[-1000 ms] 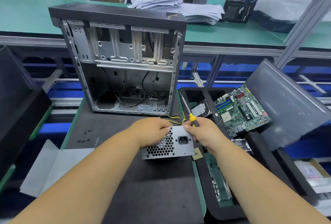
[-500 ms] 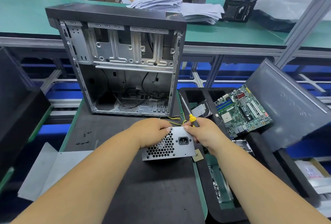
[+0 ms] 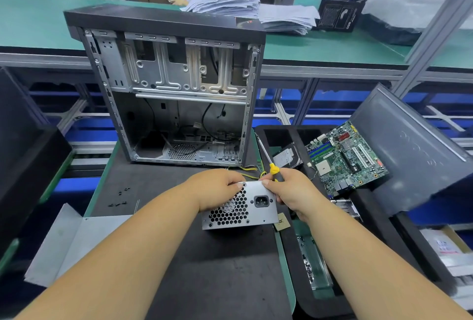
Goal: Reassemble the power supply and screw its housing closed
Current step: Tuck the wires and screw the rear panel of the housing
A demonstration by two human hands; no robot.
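Power supply [image 3: 245, 207]: a silver box on the dark table [image 3: 210, 276], near its right edge and just in front of the open case [image 3: 176, 94]; the face with the honeycomb vent and power socket is turned toward the camera.
Left hand [image 3: 217, 188]: lies over the top left of the power supply, fingers curled over its upper edge and down onto the vent, grasping it.
Right hand [image 3: 289, 191]: fingers curled at the top right corner of the power supply, thumb tip on the upper edge; the same grip holds a screwdriver [image 3: 268, 161].
Screwdriver: yellow collar just above the right hand, shaft pointing up and left toward the case's lower right corner.
Wires [image 3: 253, 171]: yellow and black, running out behind the power supply toward the case.
Case: upright, side open, with bare metal bays above and loose cables at the bottom.
Screws [image 3: 120, 196]: a few small dark ones scattered on the table left of the hands.
Metal panel [image 3: 66, 240]: grey sheet hanging off the table's left edge.
Tray [image 3: 289, 248]: black, right of the table, holding a green motherboard [image 3: 345, 158] and a hard drive [image 3: 286, 157].
Chip [image 3: 281, 222]: small square piece at the lower right corner of the power supply.
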